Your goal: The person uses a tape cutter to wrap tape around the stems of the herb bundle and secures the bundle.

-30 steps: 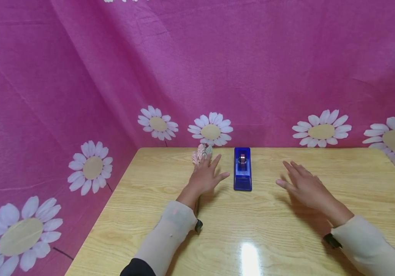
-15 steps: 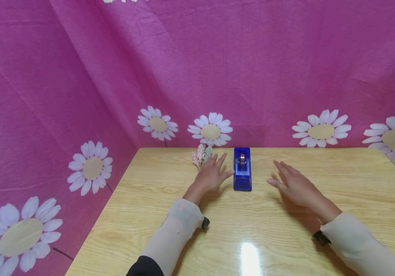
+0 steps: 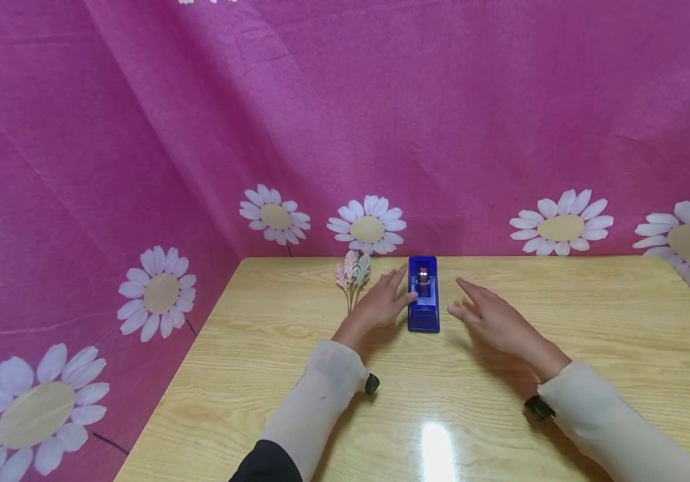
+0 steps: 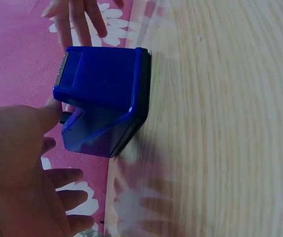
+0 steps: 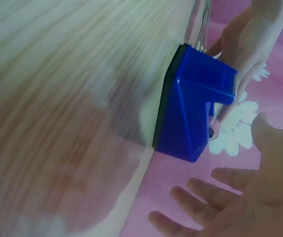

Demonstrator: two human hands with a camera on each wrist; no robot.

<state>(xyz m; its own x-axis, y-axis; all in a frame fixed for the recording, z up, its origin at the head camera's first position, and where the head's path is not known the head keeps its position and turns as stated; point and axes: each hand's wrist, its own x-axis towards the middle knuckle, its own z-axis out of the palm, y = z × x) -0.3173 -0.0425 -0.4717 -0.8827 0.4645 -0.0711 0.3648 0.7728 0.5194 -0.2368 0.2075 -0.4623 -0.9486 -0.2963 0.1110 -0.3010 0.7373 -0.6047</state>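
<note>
Just between left hand [image 3: 381, 304] and right hand [image 3: 492, 320]: tape dispenser [image 3: 423, 295].

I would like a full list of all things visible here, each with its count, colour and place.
tape dispenser: one, blue, at the far middle of the table, between the two hands.
sprig of artificial leaves: one, pale pink and green, near the far edge of the table, left of the tape dispenser.
table: one, light wood grain, fills the lower part of the head view.
backdrop cloth: one, magenta with white daisies, behind and to the left of the table.
left hand: one, fingers spread, thumb at the left side of the tape dispenser.
right hand: one, fingers straight, right of the tape dispenser and apart from it.
sleeves: two, cream, on both forearms.
</note>
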